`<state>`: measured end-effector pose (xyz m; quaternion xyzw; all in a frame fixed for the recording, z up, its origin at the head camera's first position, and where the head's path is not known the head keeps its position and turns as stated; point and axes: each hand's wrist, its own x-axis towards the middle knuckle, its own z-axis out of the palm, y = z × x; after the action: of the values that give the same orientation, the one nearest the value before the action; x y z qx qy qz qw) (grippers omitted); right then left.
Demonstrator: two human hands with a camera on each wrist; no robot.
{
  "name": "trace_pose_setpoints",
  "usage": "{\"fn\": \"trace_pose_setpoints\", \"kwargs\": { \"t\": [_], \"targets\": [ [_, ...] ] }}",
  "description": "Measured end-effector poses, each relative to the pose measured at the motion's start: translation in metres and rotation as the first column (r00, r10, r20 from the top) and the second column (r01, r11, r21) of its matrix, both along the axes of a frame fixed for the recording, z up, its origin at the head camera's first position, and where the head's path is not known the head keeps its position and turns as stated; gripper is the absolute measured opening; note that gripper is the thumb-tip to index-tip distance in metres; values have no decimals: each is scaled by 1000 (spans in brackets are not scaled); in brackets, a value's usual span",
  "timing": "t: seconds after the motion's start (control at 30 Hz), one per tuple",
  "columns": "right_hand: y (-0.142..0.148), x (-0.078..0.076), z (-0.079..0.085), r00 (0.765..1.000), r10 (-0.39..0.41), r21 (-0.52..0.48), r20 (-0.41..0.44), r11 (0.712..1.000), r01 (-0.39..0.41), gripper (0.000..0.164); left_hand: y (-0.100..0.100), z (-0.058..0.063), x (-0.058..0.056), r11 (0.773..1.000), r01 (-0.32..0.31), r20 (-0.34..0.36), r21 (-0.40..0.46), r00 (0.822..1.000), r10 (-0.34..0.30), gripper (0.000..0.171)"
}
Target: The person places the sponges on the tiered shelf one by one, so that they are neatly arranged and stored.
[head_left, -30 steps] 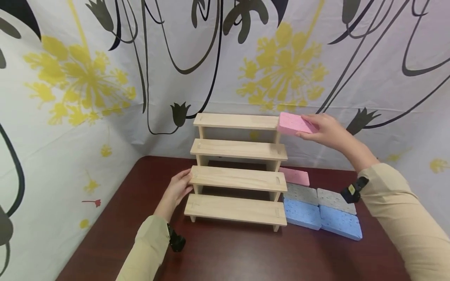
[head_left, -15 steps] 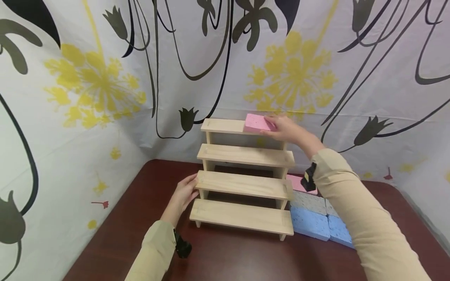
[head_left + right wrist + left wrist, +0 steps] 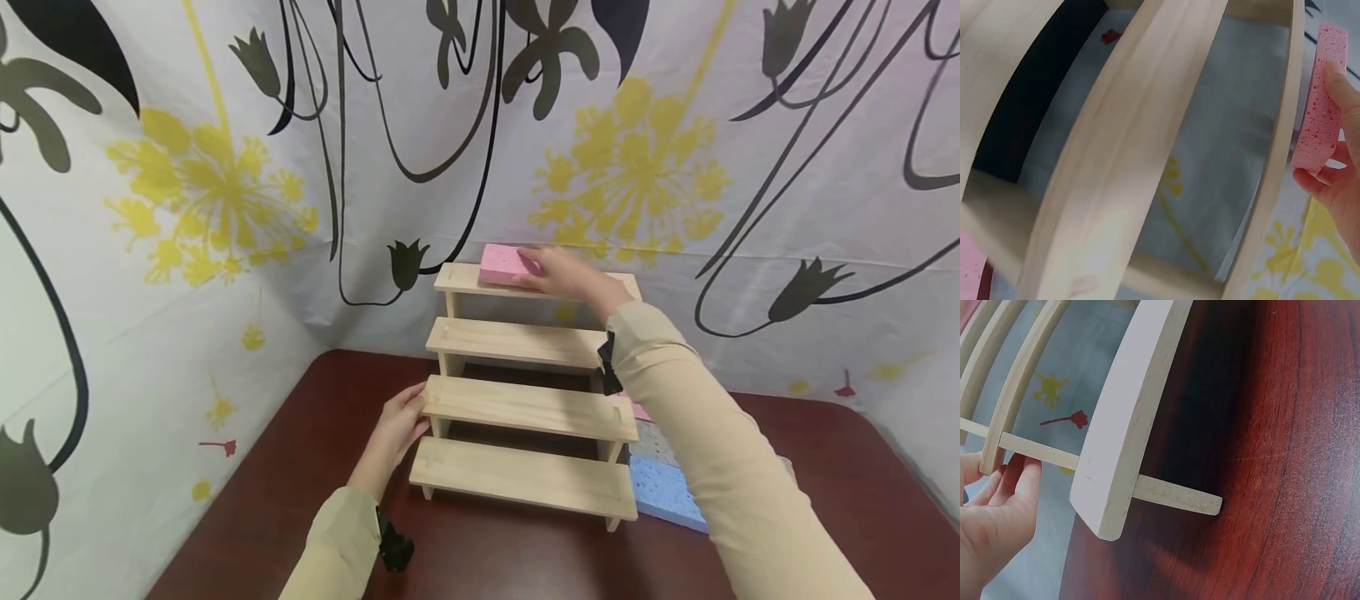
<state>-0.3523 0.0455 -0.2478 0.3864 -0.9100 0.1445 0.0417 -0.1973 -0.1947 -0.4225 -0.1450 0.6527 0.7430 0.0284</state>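
Observation:
A pink sponge point(image 3: 501, 265) with a porous surface is at the left half of the top shelf of a pale wooden four-step rack point(image 3: 525, 482). My right hand point(image 3: 561, 273) holds it by its right end, thumb and fingers on opposite faces. In the right wrist view, the sponge point(image 3: 1322, 106) overlaps the edge of the top shelf. My left hand point(image 3: 397, 421) grips the left end of the second shelf from the bottom. The left wrist view has the fingers point(image 3: 1027, 478) under that shelf's end, beside the side rail.
Right of the rack, a blue sponge point(image 3: 666, 492), a grey sponge point(image 3: 651, 442) and another pink sponge point(image 3: 641, 412) lie on the dark red table point(image 3: 480, 558), partly hidden by my right sleeve. A white patterned cloth point(image 3: 360, 208) hangs close behind the rack.
My right hand has carried the pink sponge leftward from the rack's upper right corner to the left half of the top shelf. My left hand keeps its grip; the head view has shifted slightly.

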Motion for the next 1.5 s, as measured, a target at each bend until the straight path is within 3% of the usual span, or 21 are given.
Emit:
{"fn": "trace_pose_setpoints", "kwargs": {
  "t": [0.4, 0.47, 0.67, 0.9, 1.07, 1.2, 1.37, 1.5],
  "targets": [
    [-26, 8, 2, 995, -27, 8, 96, 1000, 26, 64, -4, 8, 11, 1000, 13, 6, 0, 1000, -13, 42],
    [-26, 8, 3, 996, -48, 27, 71, 999, 46, 64, -4, 10, 9, 1000, 26, 1, 3, 1000, -26, 43],
    [-18, 13, 7, 988, -96, 102, -122, 989, 109, 62, -1, 14, -3, 998, 53, -10, 30, 999, -53, 44],
    [31, 30, 1, 978, -138, -42, -154, 990, 133, 68, 6, 15, -8, 996, 74, 5, 40, 997, -75, 44],
    [66, 46, -4, 974, -197, -95, -108, 978, 188, 71, 1, 18, -5, 997, 70, 12, 37, 997, -71, 45],
    [88, 54, -12, 963, -245, -105, -117, 967, 233, 76, -4, 23, -4, 997, 57, 22, 49, 998, -58, 45],
    [128, 64, -31, 940, -333, -168, -71, 933, 318, 79, -5, 26, -4, 994, 75, 23, 76, 997, -77, 47],
    [159, 75, -58, 914, -404, -205, 38, 892, 402, 74, -5, 27, -3, 993, 84, 38, 86, 995, -87, 48]
  ]
}}
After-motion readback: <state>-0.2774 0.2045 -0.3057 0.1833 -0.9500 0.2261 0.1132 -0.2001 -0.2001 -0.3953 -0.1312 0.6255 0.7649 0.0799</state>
